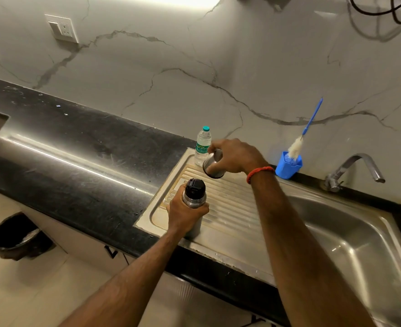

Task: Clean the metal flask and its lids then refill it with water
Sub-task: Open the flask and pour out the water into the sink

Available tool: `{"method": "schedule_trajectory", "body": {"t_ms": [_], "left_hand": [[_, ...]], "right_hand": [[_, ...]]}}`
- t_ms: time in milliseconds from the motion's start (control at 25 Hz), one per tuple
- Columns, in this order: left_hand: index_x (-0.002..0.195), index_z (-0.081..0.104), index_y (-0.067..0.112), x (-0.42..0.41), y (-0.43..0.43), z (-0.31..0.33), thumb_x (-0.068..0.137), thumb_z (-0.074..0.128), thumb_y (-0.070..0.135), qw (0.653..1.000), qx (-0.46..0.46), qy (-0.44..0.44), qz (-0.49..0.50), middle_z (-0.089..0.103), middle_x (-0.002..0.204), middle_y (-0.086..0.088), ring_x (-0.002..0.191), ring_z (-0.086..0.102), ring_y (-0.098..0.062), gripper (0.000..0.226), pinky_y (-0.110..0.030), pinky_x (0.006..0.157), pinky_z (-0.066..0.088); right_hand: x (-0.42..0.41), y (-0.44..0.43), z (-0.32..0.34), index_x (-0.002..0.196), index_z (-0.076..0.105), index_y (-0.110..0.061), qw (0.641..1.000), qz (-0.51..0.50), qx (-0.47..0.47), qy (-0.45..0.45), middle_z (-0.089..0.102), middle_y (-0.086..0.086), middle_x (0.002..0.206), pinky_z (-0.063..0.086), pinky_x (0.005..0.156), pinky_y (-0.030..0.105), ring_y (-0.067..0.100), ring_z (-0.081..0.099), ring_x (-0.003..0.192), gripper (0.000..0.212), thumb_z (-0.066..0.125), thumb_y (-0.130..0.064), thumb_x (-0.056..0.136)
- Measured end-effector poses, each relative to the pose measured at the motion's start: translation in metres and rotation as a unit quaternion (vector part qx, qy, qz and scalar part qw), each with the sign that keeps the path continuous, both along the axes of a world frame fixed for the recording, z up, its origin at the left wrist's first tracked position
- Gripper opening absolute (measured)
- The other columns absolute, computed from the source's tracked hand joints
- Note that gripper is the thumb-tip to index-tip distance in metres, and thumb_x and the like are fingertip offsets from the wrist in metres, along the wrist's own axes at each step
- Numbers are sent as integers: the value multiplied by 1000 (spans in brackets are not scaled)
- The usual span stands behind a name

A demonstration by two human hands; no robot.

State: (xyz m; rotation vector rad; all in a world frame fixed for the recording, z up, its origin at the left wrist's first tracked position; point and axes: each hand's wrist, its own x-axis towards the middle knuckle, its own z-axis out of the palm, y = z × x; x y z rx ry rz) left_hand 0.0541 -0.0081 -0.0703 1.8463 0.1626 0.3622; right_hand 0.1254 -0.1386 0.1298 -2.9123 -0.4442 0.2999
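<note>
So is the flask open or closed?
Closed: the black inner lid sits on the flask. Only the metal cup lid is off, in the right hand.

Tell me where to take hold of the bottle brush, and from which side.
Pinch the bottle brush by its thin blue handle, coming from above: the handle sticks up free, tilted right, while the bristles sit in the blue cup.

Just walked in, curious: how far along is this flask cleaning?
Barely begun. Done: the steel cup lid is off, held in the right hand. In hand: the left hand grips the flask on the drainboard, black stopper still on. Left: scrubbing with the bottle brush, then refilling.
</note>
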Motion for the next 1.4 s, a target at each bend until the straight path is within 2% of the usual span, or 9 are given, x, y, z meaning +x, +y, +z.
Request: {"method": "schedule_trajectory", "body": {"t_ms": [400, 520, 640, 840, 920, 1080, 1160, 1280, 1400], "left_hand": [[113, 61, 23, 2, -1, -7, 56, 85, 40, 999, -30, -9, -12, 71, 95, 6, 83, 70, -9, 64, -37, 76, 62], [116, 61, 20, 4, -2, -10, 55, 85, 42, 999, -35, -7, -10, 71, 97, 4, 85, 71, -11, 69, -38, 76, 62], [115, 61, 20, 6, 0, -13, 56, 86, 40, 999, -30, -7, -12, 71, 98, 3, 86, 71, -13, 67, -42, 77, 62], [116, 61, 22, 7, 0, -14, 58, 88, 38, 1000, -23, -10, -17, 71, 99, 5, 88, 71, -12, 66, -43, 79, 62], [116, 61, 23, 7, 0, -16, 58, 88, 39, 1000, -26, -11, -13, 71, 100, 6, 89, 71, -12, 66, -43, 79, 61], [117, 60, 25, 5, 1, -15, 59, 89, 44, 999, -26, -13, -14, 71, 101, 7, 91, 71, -11, 67, -41, 80, 62], [114, 60, 29, 5, 0, -12, 58, 88, 44, 1000, -26, -10, -10, 71, 99, 8, 89, 71, -10, 65, -40, 79, 62], [109, 59, 33, 3, 1, -11, 53, 87, 48, 999, -32, 5, 0, 71, 97, 9, 87, 71, -9, 64, -40, 78, 62], [109, 59, 33, 3, 0, -11, 51, 87, 51, 999, -36, 16, 2, 72, 97, 9, 88, 71, -8, 67, -42, 79, 62]], "right_hand": [[29, -6, -136, 123, 63, -39, 996, -9, -7, 85, 66, -6, 117, 53, 87, 35, 22, 62, 107, 61, 82, -10, 72], [37, 0, -169, 121, 62, -40, 997, 8, -21, 71, 64, -2, 120, 48, 82, 36, 27, 60, 110, 55, 73, -10, 76], [42, 6, -191, 118, 63, -39, 998, 9, -32, 60, 63, 3, 125, 48, 88, 40, 33, 58, 113, 40, 63, -18, 84], [42, 7, -211, 115, 65, -31, 998, 12, -39, 45, 64, 4, 124, 48, 90, 41, 31, 58, 113, 25, 60, -29, 91], [42, 6, -212, 118, 64, -31, 999, 15, -17, 47, 66, 4, 122, 49, 88, 39, 29, 59, 110, 29, 65, -26, 89], [43, 1, -195, 136, 51, -40, 995, 30, -29, 87, 62, 0, 133, 51, 94, 41, 27, 58, 118, 68, 80, -26, 76], [47, 2, -171, 135, 56, -37, 997, 30, 22, 71, 64, 1, 130, 52, 96, 41, 23, 60, 115, 58, 78, -29, 82], [45, 10, -113, 119, 67, -28, 986, 27, 165, 26, 70, 3, 109, 57, 90, 43, 17, 66, 93, 27, 66, -37, 93], [28, 22, -54, 108, 66, -21, 987, 55, 134, 74, 68, 4, 94, 62, 74, 38, 20, 69, 79, 40, 55, -57, 93]]}}
